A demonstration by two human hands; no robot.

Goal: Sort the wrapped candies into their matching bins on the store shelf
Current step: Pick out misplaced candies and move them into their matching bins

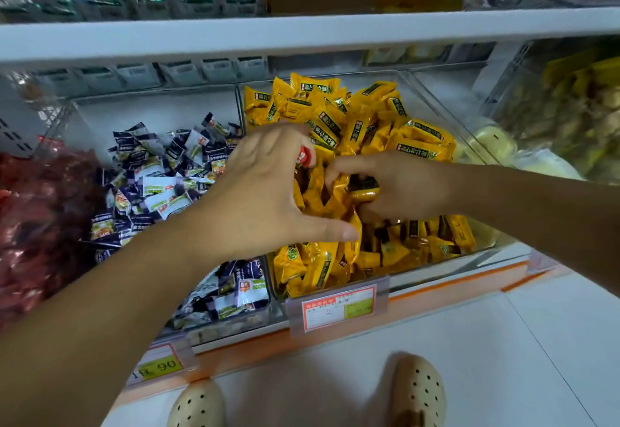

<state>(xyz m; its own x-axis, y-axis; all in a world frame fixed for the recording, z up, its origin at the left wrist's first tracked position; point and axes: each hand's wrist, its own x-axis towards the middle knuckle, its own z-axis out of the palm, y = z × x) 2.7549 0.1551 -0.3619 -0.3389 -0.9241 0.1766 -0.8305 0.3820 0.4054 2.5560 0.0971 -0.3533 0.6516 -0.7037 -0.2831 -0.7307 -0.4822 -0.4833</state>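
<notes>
Two grips in the yellow candies (369, 118): left hand (265, 191) pinches a red candy (305, 157) (thumb splayed), right hand (406, 188) clutches one.

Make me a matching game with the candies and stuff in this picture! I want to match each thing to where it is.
Things:
1 yellow candies
2 blue-and-white candies
3 small red candy
4 beige shoes

Places:
A on the floor
B in the middle bin
C held by the left hand
D in the neighbouring bin, left of the middle one

Pairs: 1-B, 2-D, 3-C, 4-A
</notes>
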